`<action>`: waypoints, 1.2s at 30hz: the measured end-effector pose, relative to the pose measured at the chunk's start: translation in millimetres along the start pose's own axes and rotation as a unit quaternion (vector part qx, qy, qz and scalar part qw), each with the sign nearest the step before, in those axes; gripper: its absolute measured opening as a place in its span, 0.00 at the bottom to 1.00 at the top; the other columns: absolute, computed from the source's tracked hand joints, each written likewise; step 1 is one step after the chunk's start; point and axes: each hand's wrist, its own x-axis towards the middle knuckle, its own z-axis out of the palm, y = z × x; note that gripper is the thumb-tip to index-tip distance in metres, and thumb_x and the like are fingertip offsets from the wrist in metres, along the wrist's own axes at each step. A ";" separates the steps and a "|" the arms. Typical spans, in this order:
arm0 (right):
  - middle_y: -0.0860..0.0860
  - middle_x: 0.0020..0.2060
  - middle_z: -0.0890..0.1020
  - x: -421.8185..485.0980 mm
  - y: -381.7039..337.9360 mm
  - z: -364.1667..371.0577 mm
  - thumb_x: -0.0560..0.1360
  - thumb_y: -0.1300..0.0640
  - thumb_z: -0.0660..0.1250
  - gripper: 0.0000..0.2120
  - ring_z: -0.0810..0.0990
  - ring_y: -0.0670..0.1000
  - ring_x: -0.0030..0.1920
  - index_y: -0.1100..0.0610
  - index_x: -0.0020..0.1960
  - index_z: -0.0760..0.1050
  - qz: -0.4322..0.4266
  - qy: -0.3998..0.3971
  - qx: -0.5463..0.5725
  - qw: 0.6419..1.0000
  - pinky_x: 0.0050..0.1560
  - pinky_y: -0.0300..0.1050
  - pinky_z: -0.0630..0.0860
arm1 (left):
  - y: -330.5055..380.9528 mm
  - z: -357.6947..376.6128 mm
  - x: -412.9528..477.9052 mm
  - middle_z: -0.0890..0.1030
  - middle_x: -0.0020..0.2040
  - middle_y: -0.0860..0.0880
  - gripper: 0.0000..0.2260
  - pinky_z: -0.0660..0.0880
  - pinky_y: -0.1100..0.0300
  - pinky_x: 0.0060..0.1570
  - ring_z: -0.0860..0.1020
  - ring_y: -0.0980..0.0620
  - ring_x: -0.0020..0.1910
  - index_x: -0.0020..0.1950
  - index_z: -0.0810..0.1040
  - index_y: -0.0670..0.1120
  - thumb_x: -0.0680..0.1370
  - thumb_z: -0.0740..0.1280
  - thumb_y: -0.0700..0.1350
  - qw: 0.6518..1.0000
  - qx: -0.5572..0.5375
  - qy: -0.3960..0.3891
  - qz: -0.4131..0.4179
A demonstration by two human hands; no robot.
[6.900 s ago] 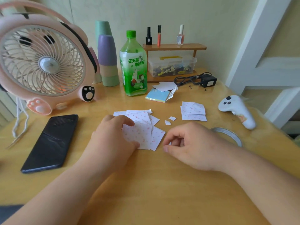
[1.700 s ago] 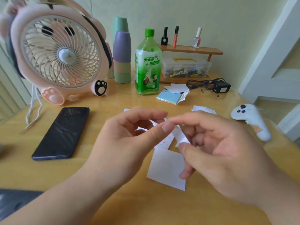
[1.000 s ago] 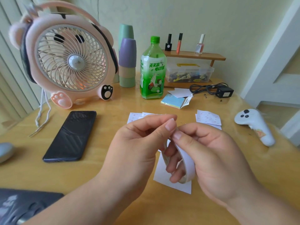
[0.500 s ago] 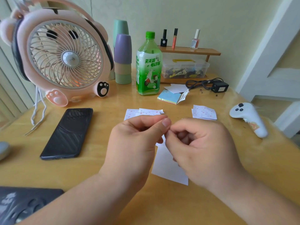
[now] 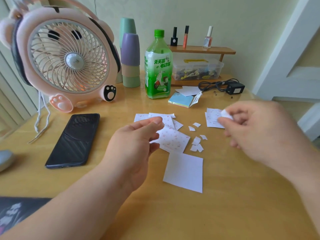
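Pinching a white scrap is the right hand; the left hand hovers relaxed, empty.

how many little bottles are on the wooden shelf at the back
3, all upright on the wooden shelf: black bottle at its left end, orange bottle beside it, pale pink bottle further right. None looks hidden.

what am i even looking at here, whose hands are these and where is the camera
No machine here: a person works with bare hands, and the one camera sits on their head, looking down at a wooden table. The left hand hovers open over red-patterned paper squares, holding nothing. The right hand, blurred, pinches a small white scrap. A plain white square and torn bits lie nearby, with a phone to the left, and a pink fan and green bottle behind.
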 end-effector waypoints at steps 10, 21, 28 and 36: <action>0.51 0.26 0.84 15.4 20.6 -10.9 0.77 0.57 0.71 0.42 0.83 0.51 0.24 0.41 0.79 0.46 0.143 -0.159 -0.143 0.966 0.32 0.49 0.82 | -2.0 2.4 -8.1 0.82 0.35 0.50 0.02 0.74 0.60 0.41 0.76 0.56 0.32 0.40 0.87 0.43 0.72 0.75 0.38 0.996 0.048 -0.078 -0.005; 0.47 0.31 0.81 4.6 6.5 -15.0 0.70 0.42 0.74 0.10 0.78 0.46 0.32 0.48 0.41 0.81 0.065 -0.041 -0.073 0.994 0.34 0.43 0.74 | -6.5 9.4 -18.5 0.84 0.53 0.46 0.29 0.72 0.51 0.50 0.77 0.48 0.49 0.58 0.85 0.40 0.74 0.62 0.62 0.975 -0.025 -0.206 -0.086; 0.55 0.27 0.82 -27.9 -26.2 26.9 0.76 0.55 0.73 0.12 0.75 0.51 0.24 0.57 0.35 0.81 0.068 -0.193 0.281 0.937 0.26 0.42 0.71 | -14.1 8.0 -14.8 0.82 0.59 0.40 0.39 0.69 0.44 0.57 0.77 0.43 0.55 0.61 0.83 0.38 0.73 0.55 0.71 0.959 -0.049 -0.277 -0.028; 0.59 0.29 0.82 -27.8 -19.1 39.5 0.70 0.49 0.68 0.13 0.75 0.55 0.25 0.58 0.37 0.83 0.091 -0.157 0.422 0.888 0.24 0.44 0.71 | -18.9 11.0 -16.3 0.84 0.59 0.46 0.35 0.71 0.49 0.56 0.79 0.51 0.55 0.59 0.86 0.48 0.75 0.53 0.71 0.955 0.022 -0.292 0.045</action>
